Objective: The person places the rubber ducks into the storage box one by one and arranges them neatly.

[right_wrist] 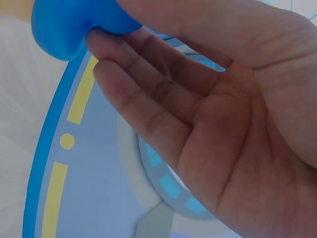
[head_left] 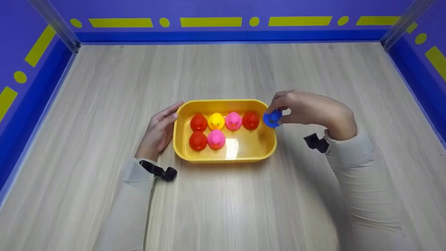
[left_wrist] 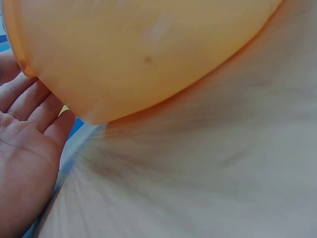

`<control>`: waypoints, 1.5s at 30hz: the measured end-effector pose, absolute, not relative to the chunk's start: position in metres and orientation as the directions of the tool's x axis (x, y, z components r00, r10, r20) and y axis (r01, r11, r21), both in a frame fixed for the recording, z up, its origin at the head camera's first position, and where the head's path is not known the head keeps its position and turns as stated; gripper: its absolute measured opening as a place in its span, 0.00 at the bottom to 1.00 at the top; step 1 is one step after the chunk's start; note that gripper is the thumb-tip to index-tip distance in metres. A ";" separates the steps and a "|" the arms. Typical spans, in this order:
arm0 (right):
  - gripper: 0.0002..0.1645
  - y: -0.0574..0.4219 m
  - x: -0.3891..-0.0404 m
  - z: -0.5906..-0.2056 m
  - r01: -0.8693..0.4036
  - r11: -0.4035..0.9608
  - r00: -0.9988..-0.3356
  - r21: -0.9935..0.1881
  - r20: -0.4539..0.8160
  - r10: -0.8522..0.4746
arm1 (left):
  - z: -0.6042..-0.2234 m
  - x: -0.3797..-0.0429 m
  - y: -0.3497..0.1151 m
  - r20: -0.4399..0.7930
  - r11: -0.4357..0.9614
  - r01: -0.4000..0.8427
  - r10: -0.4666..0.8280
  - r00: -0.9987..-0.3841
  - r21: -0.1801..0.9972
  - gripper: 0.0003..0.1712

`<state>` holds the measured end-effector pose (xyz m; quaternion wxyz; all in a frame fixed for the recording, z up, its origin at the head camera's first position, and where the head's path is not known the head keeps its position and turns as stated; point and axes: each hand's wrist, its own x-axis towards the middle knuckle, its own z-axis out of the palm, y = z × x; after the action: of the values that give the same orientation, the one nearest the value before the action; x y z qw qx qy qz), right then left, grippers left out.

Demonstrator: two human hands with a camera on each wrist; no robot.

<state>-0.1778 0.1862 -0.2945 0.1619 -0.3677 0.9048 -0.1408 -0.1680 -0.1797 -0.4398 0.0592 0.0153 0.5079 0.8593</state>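
A yellow plastic tub (head_left: 224, 159) holds several small toy ducks, including a red duck (head_left: 198, 122), a yellow duck (head_left: 216, 121) and a pink duck (head_left: 233, 120). At the tub's left end, my left hand (head_left: 158, 130) holds the rim, thumb at its edge and fingers along the outer wall. In the left wrist view those fingers (left_wrist: 32, 99) lie beneath the rim. My right hand (head_left: 305, 108) pinches a blue toy duck (head_left: 272, 118) over the tub's right rim. Only part of this blue duck (right_wrist: 84, 22) shows in the right wrist view.
The tub stands on a pale wood-grain table (head_left: 223, 202). Blue-purple panels (head_left: 223, 8) with yellow markings line the back and both sides. Inside the tub, another red duck (head_left: 251, 120) sits nearest the right end, and bare floor shows at front right.
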 end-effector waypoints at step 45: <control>0.18 0.100 -0.194 -0.300 -0.581 0.744 -0.568 -0.331 -0.489 -0.661 | -0.440 -0.168 -0.180 -0.025 -0.467 -0.081 0.126 -0.992 0.881 0.27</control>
<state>-0.1938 0.1000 -0.3003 0.3036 -0.3516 0.8831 -0.0665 -0.1680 -0.1798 -0.4398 0.0603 0.0217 0.5128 0.8561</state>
